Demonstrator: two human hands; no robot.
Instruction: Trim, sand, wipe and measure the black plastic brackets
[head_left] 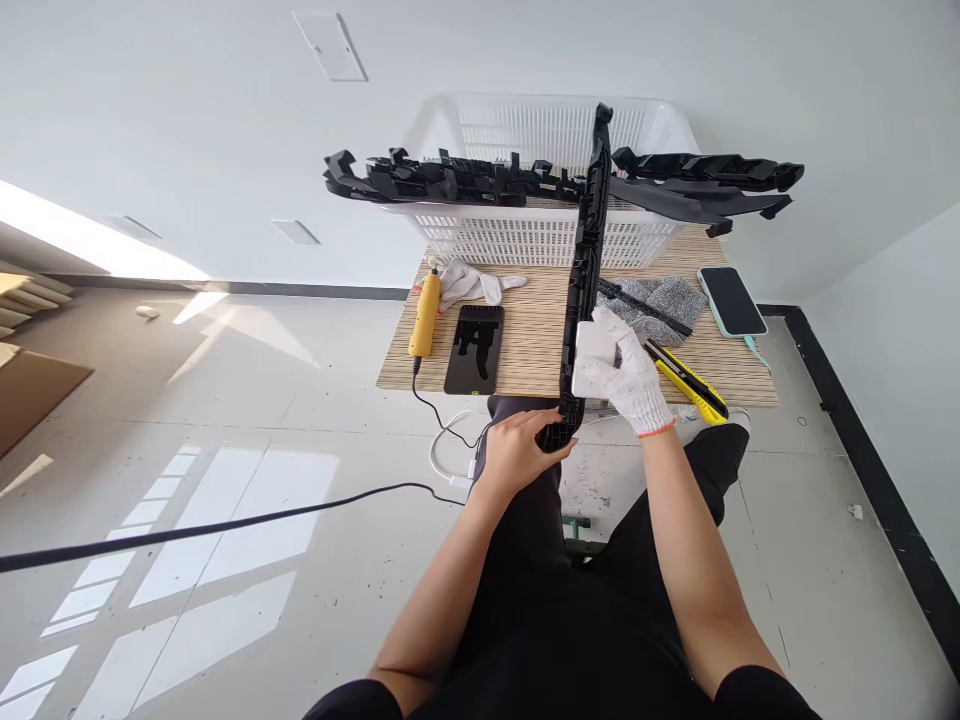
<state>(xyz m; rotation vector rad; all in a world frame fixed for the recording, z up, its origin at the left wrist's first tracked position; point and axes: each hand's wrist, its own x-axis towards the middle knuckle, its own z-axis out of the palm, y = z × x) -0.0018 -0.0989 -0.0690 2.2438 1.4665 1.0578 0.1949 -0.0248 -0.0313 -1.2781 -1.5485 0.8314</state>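
Note:
A long black plastic trim strip (587, 260) with ribs and clips stands out from me over the table, its far end reaching past the basket rim. My bare left hand (525, 445) is closed around its near end, just off the table's front edge. In a white knit glove with an orange cuff, my right hand (630, 375) pinches a white flat-faced pad (592, 360). That pad lies against the strip's right side; whether it is cloth, foam or paper I cannot tell.
Black plastic parts (450, 182) lie across a white basket (495, 238). The table (525, 340) holds a yellow corded rotary tool (425, 318), black device (474, 350), white glove (472, 283), grey cloth (664, 300), yellow box cutter (694, 385) and phone (733, 302). A cable (225, 525) crosses left.

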